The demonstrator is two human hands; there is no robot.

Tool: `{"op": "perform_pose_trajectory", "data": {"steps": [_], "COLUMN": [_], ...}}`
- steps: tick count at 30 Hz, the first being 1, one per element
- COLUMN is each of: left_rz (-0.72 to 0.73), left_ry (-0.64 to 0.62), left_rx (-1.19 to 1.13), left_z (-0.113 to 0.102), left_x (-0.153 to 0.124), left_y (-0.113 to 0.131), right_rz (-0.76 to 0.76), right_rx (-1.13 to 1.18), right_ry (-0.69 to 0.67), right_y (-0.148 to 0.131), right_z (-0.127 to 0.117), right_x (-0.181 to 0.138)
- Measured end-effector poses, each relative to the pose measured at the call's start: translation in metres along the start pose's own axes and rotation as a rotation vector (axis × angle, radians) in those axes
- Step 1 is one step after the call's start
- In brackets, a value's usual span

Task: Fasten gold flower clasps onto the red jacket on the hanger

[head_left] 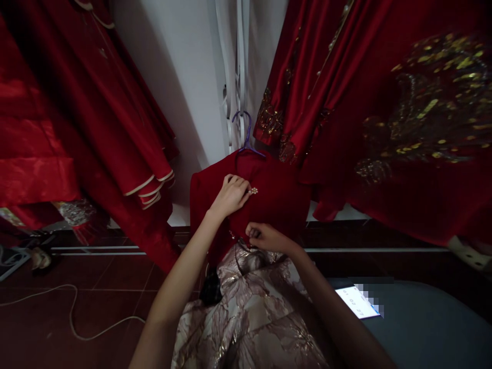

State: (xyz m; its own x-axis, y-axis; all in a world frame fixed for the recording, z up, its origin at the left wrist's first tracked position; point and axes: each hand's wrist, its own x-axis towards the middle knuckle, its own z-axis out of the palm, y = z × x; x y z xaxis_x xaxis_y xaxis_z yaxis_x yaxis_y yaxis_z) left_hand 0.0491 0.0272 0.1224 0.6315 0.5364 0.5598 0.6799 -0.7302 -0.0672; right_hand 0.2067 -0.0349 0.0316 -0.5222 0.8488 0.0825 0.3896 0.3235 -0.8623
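A dark red garment [280,197] hangs on a purple hanger [246,138] in front of me, over a pale gold brocade skirt [249,312]. My left hand [229,196] rests on the red cloth with its fingers pinched at a small pearl and gold button [252,191]. My right hand [265,237] is closed on the lower edge of the red garment, where it meets the brocade.
Red dresses [96,113] hang at the left and gold-embroidered red gowns [403,113] at the right, against a white wall [180,77]. A white cable [73,318] lies on the dark red floor. A lit phone [357,302] lies on a grey seat [430,328] at the lower right.
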Motion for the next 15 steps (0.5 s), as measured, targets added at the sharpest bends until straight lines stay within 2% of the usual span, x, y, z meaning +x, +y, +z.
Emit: {"op": "perform_pose_trajectory", "data": {"steps": [3,5,7,10,12,13,15], "left_rz": [0.025,0.042,0.066,0.068,-0.013,-0.087,-0.28], "left_ry": [0.022,0.03,0.033,0.057,0.113,0.158,0.263], "left_rx": [0.027,0.072,0.12,0.153,0.151,0.15,0.164], "left_z": [0.001,0.002,0.001,0.002,0.004,0.006,0.01], "left_x": [0.001,0.001,0.001,-0.001,-0.003,-0.004,-0.006], "left_y": [-0.002,-0.003,-0.003,-0.001,0.0,0.0,-0.002], "right_rz": [-0.013,-0.033,-0.06,-0.082,-0.111,-0.141,-0.207], "right_rx": [-0.004,-0.018,-0.042,0.001,0.175,0.291,0.494], "right_ry": [0.008,0.067,0.195,0.531,0.74,0.781,0.712], "right_y": [-0.003,-0.007,-0.012,-0.025,-0.038,-0.045,-0.06], "right_z": [-0.004,-0.009,-0.016,-0.026,-0.031,-0.032,-0.034], "right_x": [-0.001,-0.001,0.001,0.01,0.022,0.029,0.046]}}
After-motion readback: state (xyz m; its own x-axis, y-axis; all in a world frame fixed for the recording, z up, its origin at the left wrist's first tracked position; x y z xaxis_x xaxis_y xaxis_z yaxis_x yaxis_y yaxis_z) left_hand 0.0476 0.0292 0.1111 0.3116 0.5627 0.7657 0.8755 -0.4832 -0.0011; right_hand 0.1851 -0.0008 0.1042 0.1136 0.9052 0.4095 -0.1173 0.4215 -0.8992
